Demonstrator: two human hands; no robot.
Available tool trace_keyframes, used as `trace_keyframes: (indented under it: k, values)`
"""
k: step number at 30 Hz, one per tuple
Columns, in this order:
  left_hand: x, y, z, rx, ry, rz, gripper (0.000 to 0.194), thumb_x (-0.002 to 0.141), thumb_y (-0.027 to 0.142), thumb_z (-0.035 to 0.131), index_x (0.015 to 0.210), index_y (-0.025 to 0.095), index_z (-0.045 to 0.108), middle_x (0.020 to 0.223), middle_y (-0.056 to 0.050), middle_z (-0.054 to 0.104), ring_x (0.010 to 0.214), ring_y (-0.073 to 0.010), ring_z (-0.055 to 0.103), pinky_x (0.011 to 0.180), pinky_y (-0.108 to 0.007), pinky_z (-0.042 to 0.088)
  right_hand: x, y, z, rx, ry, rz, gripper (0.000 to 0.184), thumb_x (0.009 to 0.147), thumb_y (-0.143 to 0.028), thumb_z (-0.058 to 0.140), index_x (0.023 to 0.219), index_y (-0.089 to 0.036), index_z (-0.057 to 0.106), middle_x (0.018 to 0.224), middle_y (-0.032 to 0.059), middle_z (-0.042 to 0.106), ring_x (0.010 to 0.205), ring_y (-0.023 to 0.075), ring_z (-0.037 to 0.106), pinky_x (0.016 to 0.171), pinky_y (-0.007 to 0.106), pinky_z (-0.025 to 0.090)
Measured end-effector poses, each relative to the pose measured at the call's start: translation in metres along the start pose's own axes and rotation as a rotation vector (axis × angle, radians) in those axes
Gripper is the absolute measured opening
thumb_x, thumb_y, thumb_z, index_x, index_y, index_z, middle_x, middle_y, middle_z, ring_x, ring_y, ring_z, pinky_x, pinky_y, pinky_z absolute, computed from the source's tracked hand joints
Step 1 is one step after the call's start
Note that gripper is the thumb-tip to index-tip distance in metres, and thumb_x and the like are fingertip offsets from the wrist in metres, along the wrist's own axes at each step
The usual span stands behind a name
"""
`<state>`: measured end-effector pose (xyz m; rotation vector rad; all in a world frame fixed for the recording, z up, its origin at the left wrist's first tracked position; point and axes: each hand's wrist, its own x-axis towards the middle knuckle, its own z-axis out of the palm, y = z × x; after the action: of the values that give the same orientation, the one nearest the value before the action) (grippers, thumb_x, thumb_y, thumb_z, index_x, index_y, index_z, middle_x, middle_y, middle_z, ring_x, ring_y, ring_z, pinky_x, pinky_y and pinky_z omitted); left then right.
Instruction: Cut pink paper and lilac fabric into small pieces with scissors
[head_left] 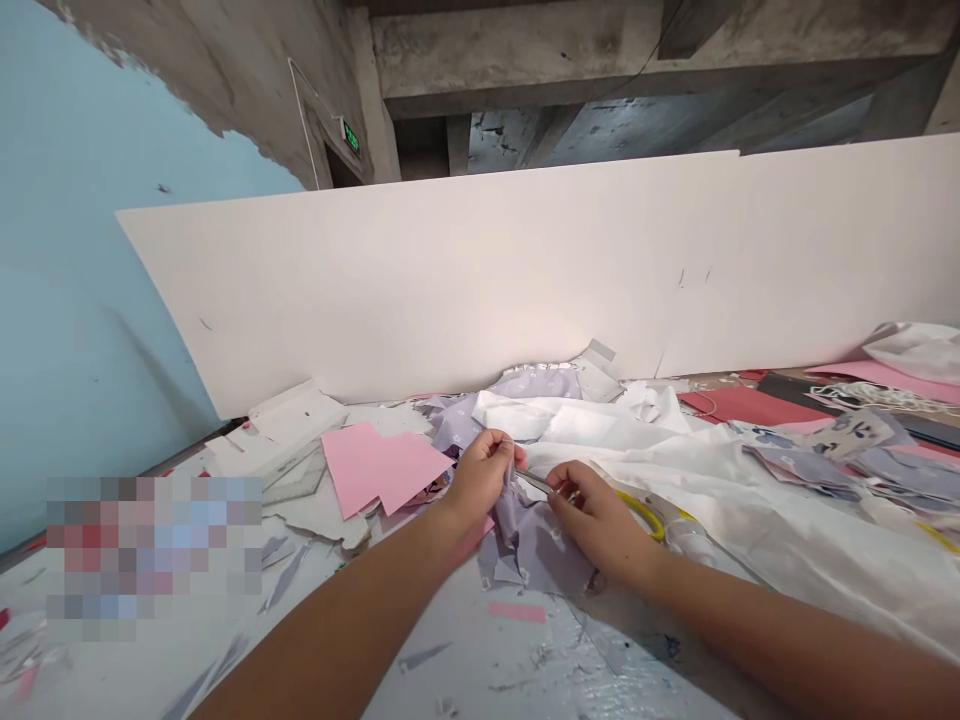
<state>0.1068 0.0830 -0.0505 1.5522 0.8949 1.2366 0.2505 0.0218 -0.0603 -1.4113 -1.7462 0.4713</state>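
Note:
My left hand [484,470] pinches a bunched piece of lavender fabric [551,545] with small white flowers, and a fine thread seems to show at the fingertips. My right hand [596,515] is closed on scissors [534,482], whose metal blades point left toward the pinched cloth. A yellow loop [649,515] shows behind that hand and looks like the scissors' handle; the part between is hidden by the fingers. The lavender cloth hangs from my left fingers down onto the white table [442,650]. Just left of my left hand lies pink paper [379,465] with stepped edges.
White fabric [720,480] spreads across the right side. Beyond it are red sheets [750,405], stacked cut pieces [892,470] and tangled white cord [885,395]. Pale board scraps [289,430] lie left. A white panel [465,290] stands along the back. A blurred patch covers the lower left.

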Motion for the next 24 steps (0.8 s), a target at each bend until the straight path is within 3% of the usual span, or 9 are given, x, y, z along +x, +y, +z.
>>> trace_keyframes:
  k: [2, 4, 7, 10, 14, 19, 22, 24]
  values:
    - [0.005, 0.003, -0.008, -0.002, 0.01, 0.004, 0.018, 0.077, 0.034, 0.045, 0.072, 0.018, 0.05, 0.062, 0.001, 0.056, 0.052, -0.0078, 0.047, 0.049, -0.019, 0.034, 0.004, 0.001, -0.008, -0.341, -0.03, -0.032, 0.013, 0.069, -0.019, 0.046, 0.08, -0.019, 0.051, 0.088, 0.0073, 0.053, 0.083, 0.0226, 0.05, 0.066, 0.032, 0.037]
    - [0.009, 0.006, -0.014, -0.011, 0.015, 0.02, 0.017, 0.076, 0.034, 0.047, 0.073, 0.017, 0.05, 0.063, 0.002, 0.056, 0.052, -0.0072, 0.047, 0.05, -0.019, 0.033, 0.01, 0.005, -0.019, -0.604, -0.073, 0.07, 0.015, 0.066, -0.021, 0.049, 0.08, -0.018, 0.053, 0.091, 0.0126, 0.054, 0.086, 0.0296, 0.051, 0.065, 0.038, 0.036]
    - [0.012, 0.013, -0.02, -0.04, 0.012, 0.052, 0.015, 0.075, 0.033, 0.049, 0.078, 0.018, 0.049, 0.068, 0.002, 0.057, 0.055, -0.0068, 0.05, 0.053, -0.019, 0.035, 0.018, 0.016, -0.036, -0.614, -0.187, 0.188, 0.015, 0.062, -0.032, 0.057, 0.06, -0.018, 0.054, 0.062, 0.0106, 0.056, 0.06, 0.0283, 0.055, 0.052, 0.036, 0.035]
    - [0.012, 0.022, -0.022, -0.069, -0.004, 0.072, 0.018, 0.074, 0.031, 0.051, 0.086, 0.019, 0.048, 0.069, 0.002, 0.059, 0.057, -0.0073, 0.052, 0.058, -0.021, 0.038, 0.021, 0.021, -0.048, -0.564, -0.298, 0.196, 0.016, 0.055, -0.032, 0.063, 0.05, -0.02, 0.053, 0.048, 0.0043, 0.053, 0.047, 0.0208, 0.051, 0.046, 0.031, 0.033]
    - [0.01, 0.036, -0.024, -0.094, -0.013, 0.09, 0.02, 0.073, 0.031, 0.054, 0.088, 0.018, 0.048, 0.069, 0.0, 0.061, 0.057, -0.0075, 0.053, 0.061, -0.023, 0.039, 0.022, 0.018, -0.056, -0.481, -0.384, 0.168, 0.014, 0.046, -0.026, 0.067, 0.053, -0.021, 0.055, 0.049, 0.0009, 0.054, 0.044, 0.0161, 0.048, 0.042, 0.026, 0.028]
    - [0.009, 0.052, -0.03, -0.117, 0.031, 0.145, 0.019, 0.071, 0.031, 0.056, 0.083, 0.017, 0.051, 0.07, -0.001, 0.063, 0.056, -0.0078, 0.053, 0.059, -0.022, 0.039, 0.027, 0.009, -0.072, -0.322, -0.544, 0.185, 0.005, 0.055, -0.024, 0.057, 0.054, -0.02, 0.055, 0.045, -0.0013, 0.052, 0.04, 0.0131, 0.046, 0.039, 0.024, 0.028]
    - [0.009, 0.063, -0.036, -0.146, 0.073, 0.169, 0.018, 0.069, 0.031, 0.058, 0.08, 0.017, 0.052, 0.068, 0.0, 0.063, 0.055, -0.0079, 0.053, 0.055, -0.021, 0.038, 0.032, 0.001, -0.087, -0.05, -0.686, 0.246, 0.013, 0.064, -0.026, 0.048, 0.054, -0.018, 0.053, 0.047, 0.0001, 0.053, 0.04, 0.0132, 0.048, 0.04, 0.025, 0.033]
    - [0.008, 0.072, -0.039, -0.161, 0.089, 0.171, 0.018, 0.069, 0.031, 0.059, 0.079, 0.017, 0.052, 0.066, 0.0, 0.063, 0.054, -0.0079, 0.053, 0.052, -0.02, 0.036, 0.034, -0.005, -0.094, 0.225, -0.672, 0.283, 0.01, 0.064, -0.024, 0.049, 0.057, -0.017, 0.052, 0.053, 0.001, 0.054, 0.046, 0.0136, 0.051, 0.044, 0.026, 0.038]
